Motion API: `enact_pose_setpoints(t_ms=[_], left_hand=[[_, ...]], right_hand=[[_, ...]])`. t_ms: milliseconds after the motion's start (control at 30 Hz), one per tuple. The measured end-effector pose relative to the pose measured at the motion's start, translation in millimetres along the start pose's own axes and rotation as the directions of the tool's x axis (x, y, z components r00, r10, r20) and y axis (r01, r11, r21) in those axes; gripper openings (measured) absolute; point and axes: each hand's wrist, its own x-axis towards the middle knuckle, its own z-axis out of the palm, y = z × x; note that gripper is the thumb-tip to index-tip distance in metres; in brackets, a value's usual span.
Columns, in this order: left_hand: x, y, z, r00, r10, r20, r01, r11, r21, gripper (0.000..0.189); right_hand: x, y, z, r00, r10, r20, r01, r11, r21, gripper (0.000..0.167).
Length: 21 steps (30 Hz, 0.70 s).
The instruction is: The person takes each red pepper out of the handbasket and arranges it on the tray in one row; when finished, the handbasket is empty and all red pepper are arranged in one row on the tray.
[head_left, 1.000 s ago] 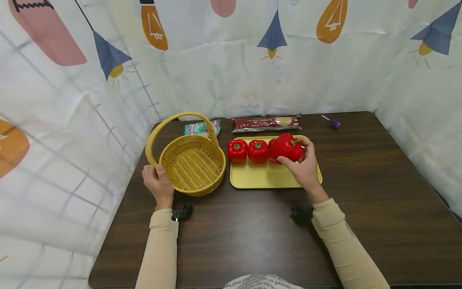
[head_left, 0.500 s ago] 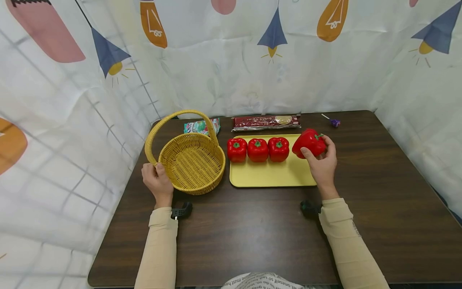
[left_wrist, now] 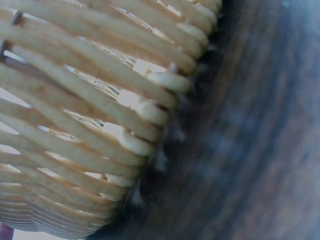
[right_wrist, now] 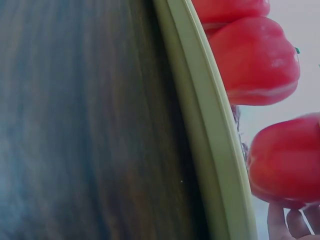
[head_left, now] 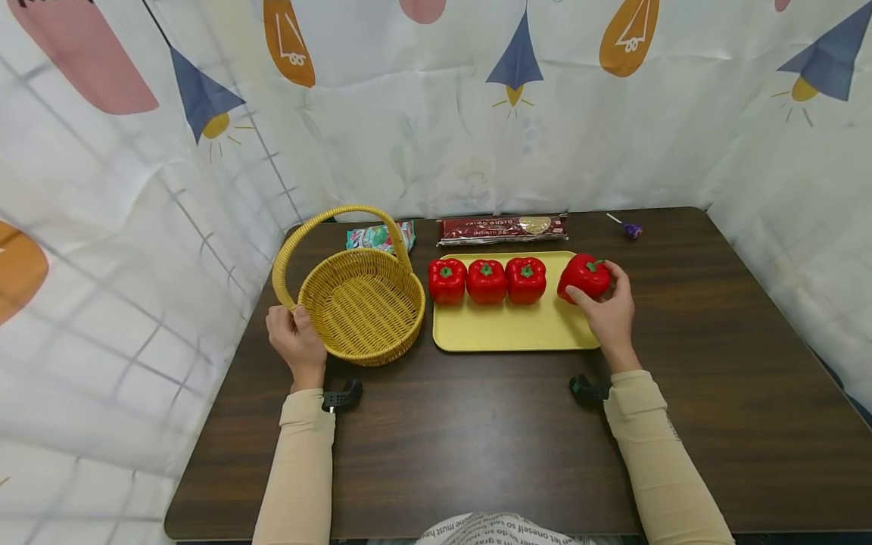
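Observation:
A red bell pepper [head_left: 583, 277] with a green stem is gripped by my right hand [head_left: 611, 310] over the right end of the yellow tray [head_left: 511, 333]. In the right wrist view the same bell pepper [right_wrist: 287, 160] appears tilted above the tray's rim [right_wrist: 220, 135], fingertips at its lower side. Three more red bell peppers [head_left: 487, 282] stand in a row on the tray, stems up. My left hand [head_left: 297, 344] holds the handle of the yellow wicker basket [head_left: 361, 306] near its left base. Only the basket's woven wall [left_wrist: 95, 105] shows in the left wrist view.
Behind the tray lies a long dark red packet [head_left: 502, 229]. A green and pink packet [head_left: 378, 237] sits behind the basket, partly hidden by its handle. Toward the back right is a purple lollipop [head_left: 630, 229]. All rest on a dark wooden table [head_left: 463, 439] before a printed curtain.
My right hand has carried the bell pepper right from above the third pepper, then slightly lower over the tray's right end. The left hand keeps holding the basket handle.

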Motion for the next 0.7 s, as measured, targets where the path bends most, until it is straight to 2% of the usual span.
enact_pose_setpoints(t_ms=[300,533,700], left_hand=[[0.8,2.1,-1.0,1.0,-0.014,0.023,0.014,1.0,0.007,0.075],[0.7,1.3,-1.0,1.0,-0.007,0.018,0.007,1.0,0.01,0.075],[0.6,0.9,-0.8,1.0,-0.009,0.02,0.008,1.0,0.009,0.075]], right_hand=[[2.2,7,2,0.999,-0.003,0.048,0.008,0.996,-0.089,0.08],[3.1,11,2,0.996,-0.02,0.092,0.036,0.985,-0.171,0.081],[3.2,12,3,0.992,-0.036,0.122,0.059,0.981,-0.187,0.08]])
